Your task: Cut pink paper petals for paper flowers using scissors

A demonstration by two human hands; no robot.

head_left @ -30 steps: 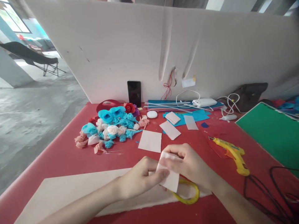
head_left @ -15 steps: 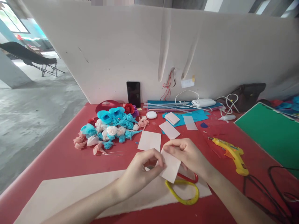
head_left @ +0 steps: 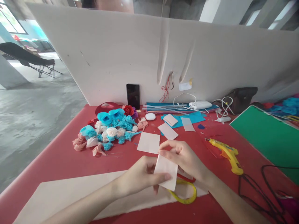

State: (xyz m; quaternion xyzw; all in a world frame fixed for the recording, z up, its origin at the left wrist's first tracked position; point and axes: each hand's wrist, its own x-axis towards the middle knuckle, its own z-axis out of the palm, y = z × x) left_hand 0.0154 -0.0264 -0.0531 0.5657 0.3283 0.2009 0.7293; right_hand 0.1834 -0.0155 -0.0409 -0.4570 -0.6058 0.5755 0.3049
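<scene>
Paper flowers (head_left: 111, 132) lie heaped on the desk (head_left: 60, 168); that portion appears done. Flat pale pieces (head_left: 149, 142) beyond the hands and a large pale sheet (head_left: 70, 186) below appear unworked, so more seems left. The small paper piece (head_left: 164, 169) is held flat, apparently unshaped; whether it is layered cannot be told. It sits between the hands, partly over a yellow handle loop (head_left: 187, 201). The left hand (head_left: 140, 177) clamps its lower part, thumb across the face; the right hand (head_left: 184, 157) has its fingers pinched at the upper corner.
</scene>
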